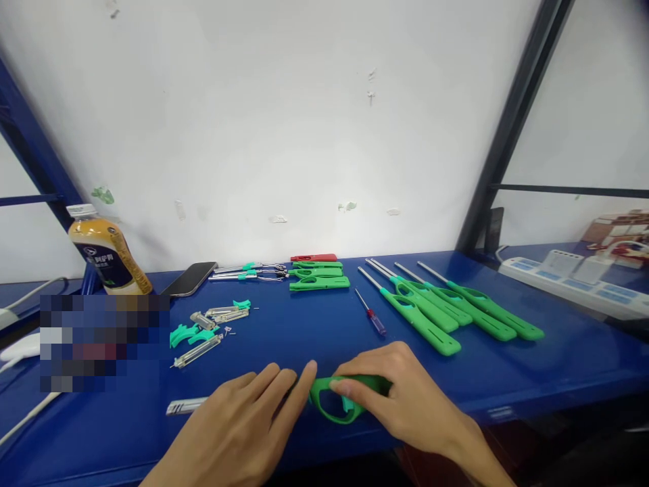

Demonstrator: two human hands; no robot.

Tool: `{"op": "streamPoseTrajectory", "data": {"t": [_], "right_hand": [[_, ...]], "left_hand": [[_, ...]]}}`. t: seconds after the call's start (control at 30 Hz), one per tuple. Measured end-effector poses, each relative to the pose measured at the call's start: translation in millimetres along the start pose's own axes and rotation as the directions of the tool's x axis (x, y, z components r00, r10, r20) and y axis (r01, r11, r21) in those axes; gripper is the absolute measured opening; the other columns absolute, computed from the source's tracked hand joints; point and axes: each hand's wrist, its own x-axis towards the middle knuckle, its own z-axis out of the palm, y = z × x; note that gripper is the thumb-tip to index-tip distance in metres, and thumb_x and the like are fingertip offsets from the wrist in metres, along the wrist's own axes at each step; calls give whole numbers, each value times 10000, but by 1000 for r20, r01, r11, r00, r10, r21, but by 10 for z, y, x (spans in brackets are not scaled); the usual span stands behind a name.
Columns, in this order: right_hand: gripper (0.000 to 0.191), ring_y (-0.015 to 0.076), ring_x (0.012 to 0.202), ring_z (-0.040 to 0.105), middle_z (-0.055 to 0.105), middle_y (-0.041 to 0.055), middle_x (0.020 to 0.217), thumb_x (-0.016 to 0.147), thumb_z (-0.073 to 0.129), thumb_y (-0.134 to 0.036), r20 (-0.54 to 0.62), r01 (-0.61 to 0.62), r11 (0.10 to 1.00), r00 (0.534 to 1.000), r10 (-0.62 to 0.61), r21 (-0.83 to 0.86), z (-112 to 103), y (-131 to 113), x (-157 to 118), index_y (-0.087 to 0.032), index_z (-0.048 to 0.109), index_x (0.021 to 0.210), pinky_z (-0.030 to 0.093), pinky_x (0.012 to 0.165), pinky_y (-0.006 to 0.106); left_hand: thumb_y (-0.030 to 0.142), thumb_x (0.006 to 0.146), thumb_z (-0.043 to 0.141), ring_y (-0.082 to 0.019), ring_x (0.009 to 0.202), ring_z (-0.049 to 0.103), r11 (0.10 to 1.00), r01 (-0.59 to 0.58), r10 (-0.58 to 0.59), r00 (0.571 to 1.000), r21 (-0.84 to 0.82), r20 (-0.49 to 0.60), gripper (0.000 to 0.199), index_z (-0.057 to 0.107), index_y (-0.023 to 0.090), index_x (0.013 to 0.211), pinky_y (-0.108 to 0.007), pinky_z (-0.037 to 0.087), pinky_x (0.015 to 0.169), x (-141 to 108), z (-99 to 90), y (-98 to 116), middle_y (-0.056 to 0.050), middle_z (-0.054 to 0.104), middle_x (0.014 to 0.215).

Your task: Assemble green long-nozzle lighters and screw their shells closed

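A long-nosed gas lighter [339, 414] with a green handle lies crosswise at the table's front, its metal tube [183, 406] pointing left. My right hand [400, 399] is closed on the handle, thumb and fingers near the trigger loop. A teal trigger [347, 404] shows inside the loop. Over the tube, my left hand [248, 419] has its fingers bent down, hiding the middle of the lighter; its fingertips are mostly hidden. Beyond my right hand lie a small screwdriver [375, 320] and several lighters with green handles [423, 318].
Clear fuel tanks [199, 350] and teal triggers [183, 334] lie at left. Metal tubes [248, 275], green handle shells [319, 283] and a red shell [313, 258] sit along the wall. A phone [191, 279], a bottle [109, 253] and a power strip [572, 284] stand around.
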Motion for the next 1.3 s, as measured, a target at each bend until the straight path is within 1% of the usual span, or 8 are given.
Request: {"op": "streamPoseTrajectory", "data": {"t": [0.1, 0.3, 0.4, 0.57, 0.7, 0.97, 1.17, 1.3], "right_hand": [[271, 175, 865, 740, 811, -41, 958, 1054, 635, -505, -5, 3, 998, 1000, -3, -68, 22, 7, -40, -299, 808, 1089, 454, 796, 276], [501, 298, 1085, 753, 771, 39, 1291, 1007, 593, -676, 46, 29, 944, 999, -15, -329, 65, 16, -186, -341, 692, 1367, 515, 905, 389], [600, 324, 1113, 755, 756, 67, 1344, 951, 617, -743, 38, 52, 925, 998, -40, -376, 68, 23, -235, -338, 686, 1388, 544, 924, 406], [592, 285, 1021, 779, 793, 31, 1213, 905, 707, -717, 30, 89, 927, 996, -84, -365, 84, 20, -255, -347, 693, 1367, 540, 856, 359], [594, 233, 846, 779, 795, 11, 1033, 902, 714, -707, 30, 134, 908, 991, -133, -397, 101, -22, -245, -319, 683, 1352, 498, 711, 324], [639, 218, 713, 763, 801, 34, 965, 864, 808, -635, -14, 282, 780, 937, -349, -559, 174, -121, -213, -206, 656, 1313, 469, 570, 321], [610, 223, 634, 751, 816, 47, 939, 895, 702, -731, -39, 248, 750, 939, -342, -613, 138, -171, -236, -202, 707, 1198, 496, 547, 332], [623, 234, 719, 785, 830, 51, 1016, 868, 686, -778, -45, 225, 822, 956, -291, -523, 118, -122, -267, -239, 729, 1177, 547, 616, 318]], "left_hand": [[-54, 1000, 313, -231, 1006, 747, 1000, 19, -19, 1000, 19, 0, 536, 567, 133, 1433, -362, 555, 834, -58, 49, -17, -60, 801, 1135], [26, 1068, 369, -264, 953, 761, 999, 44, -45, 999, 17, 27, 448, 480, 60, 1501, -390, 571, 781, -32, 143, -52, -104, 794, 1118], [42, 1067, 390, -259, 895, 767, 999, 43, -43, 999, -1, -5, 357, 561, 88, 1377, -363, 574, 723, 0, 111, -44, -92, 799, 1061], [-83, 922, 341, -207, 884, 782, 986, 89, -92, 996, -141, -16, 470, 561, 177, 1246, -305, 571, 766, -2, 33, 15, -42, 805, 1014], [-35, 970, 333, -180, 789, 777, 941, 143, -158, 987, -307, -22, 410, 541, 224, 1209, -275, 543, 687, -27, -5, 23, -24, 802, 993], [119, 1040, 467, -179, 809, 744, 852, 281, -221, 958, -442, 183, 226, 615, 267, 1126, -254, 545, 693, -182, -78, -38, -12, 779, 1052], [-58, 867, 382, -173, 735, 771, 934, 165, -222, 963, -316, -152, 466, 572, 229, 1180, -259, 560, 677, -33, -34, 38, -20, 801, 935], [-85, 837, 372, -166, 763, 777, 966, 128, -174, 964, -223, -200, 494, 553, 194, 1203, -271, 568, 722, 27, -51, 80, -10, 809, 926]]}}
